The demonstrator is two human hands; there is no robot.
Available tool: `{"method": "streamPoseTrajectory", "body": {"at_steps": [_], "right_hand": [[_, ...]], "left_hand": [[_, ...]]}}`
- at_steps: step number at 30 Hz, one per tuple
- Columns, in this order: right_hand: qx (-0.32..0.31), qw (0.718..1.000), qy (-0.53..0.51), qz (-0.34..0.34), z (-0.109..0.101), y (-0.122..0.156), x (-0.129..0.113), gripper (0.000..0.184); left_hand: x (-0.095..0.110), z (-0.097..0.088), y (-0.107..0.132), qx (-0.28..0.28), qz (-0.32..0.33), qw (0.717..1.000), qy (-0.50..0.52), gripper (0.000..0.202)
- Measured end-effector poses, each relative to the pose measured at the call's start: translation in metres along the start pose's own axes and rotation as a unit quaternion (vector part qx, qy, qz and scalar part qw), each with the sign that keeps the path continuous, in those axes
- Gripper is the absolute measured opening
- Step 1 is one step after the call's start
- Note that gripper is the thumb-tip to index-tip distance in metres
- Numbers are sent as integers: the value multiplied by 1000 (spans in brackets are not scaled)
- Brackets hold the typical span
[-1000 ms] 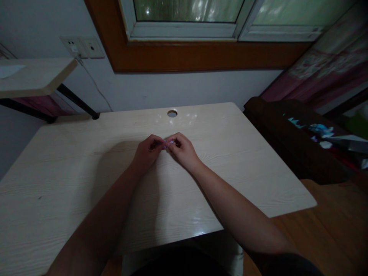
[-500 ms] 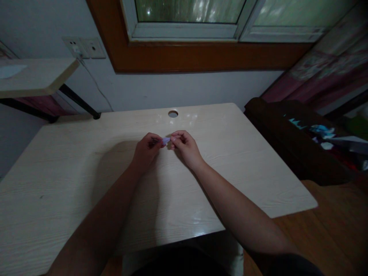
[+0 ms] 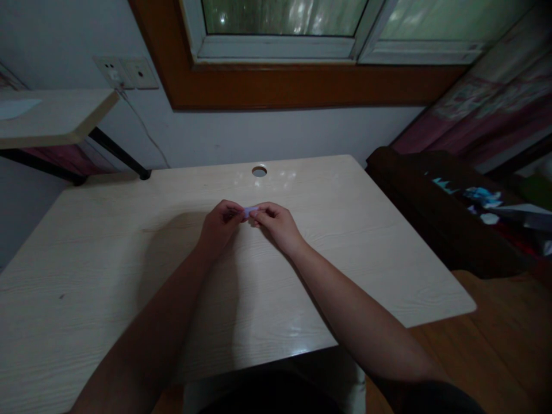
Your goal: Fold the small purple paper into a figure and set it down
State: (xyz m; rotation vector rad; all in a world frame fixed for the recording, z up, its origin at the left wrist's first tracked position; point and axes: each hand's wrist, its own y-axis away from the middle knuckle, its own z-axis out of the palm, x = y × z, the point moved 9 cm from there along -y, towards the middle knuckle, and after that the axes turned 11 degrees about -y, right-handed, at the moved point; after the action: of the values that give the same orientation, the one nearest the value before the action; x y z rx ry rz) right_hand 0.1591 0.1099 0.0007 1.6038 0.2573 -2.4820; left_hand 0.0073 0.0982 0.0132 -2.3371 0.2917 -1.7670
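Note:
Between my hands is a small pale-purple piece (image 3: pixel 250 211), thin and paper-like, mostly covered by the fingers. My left hand (image 3: pixel 221 225) pinches its left end between thumb and fingertips. At the right end, the thumb and fingers of my right hand (image 3: pixel 276 225) are closed on it as well. Both hands are held over the middle of the pale wood-grain table (image 3: pixel 276 305), and a shadow falls to the left of them. The piece's exact kind is too small to make out.
A round cable hole (image 3: pixel 259 171) lies near the table's far edge. A raised shelf (image 3: pixel 56 123) on black legs stands at the left. To the right is a dark brown piece of furniture (image 3: pixel 414 195) with blue and white items on it. A window is ahead.
My right hand has shifted slightly toward me and left, its fingertips now closer to the left ones. Less of the piece's tapered end shows. My left hand is nearly still.

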Motion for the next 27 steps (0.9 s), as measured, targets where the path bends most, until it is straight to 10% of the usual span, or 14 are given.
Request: {"method": "streamPoseTrajectory", "body": {"at_steps": [27], "right_hand": [[23,999,-48,5,-8,-3,5,25]], "left_hand": [[2,-5,0,27,4,998,-56,19]]}}
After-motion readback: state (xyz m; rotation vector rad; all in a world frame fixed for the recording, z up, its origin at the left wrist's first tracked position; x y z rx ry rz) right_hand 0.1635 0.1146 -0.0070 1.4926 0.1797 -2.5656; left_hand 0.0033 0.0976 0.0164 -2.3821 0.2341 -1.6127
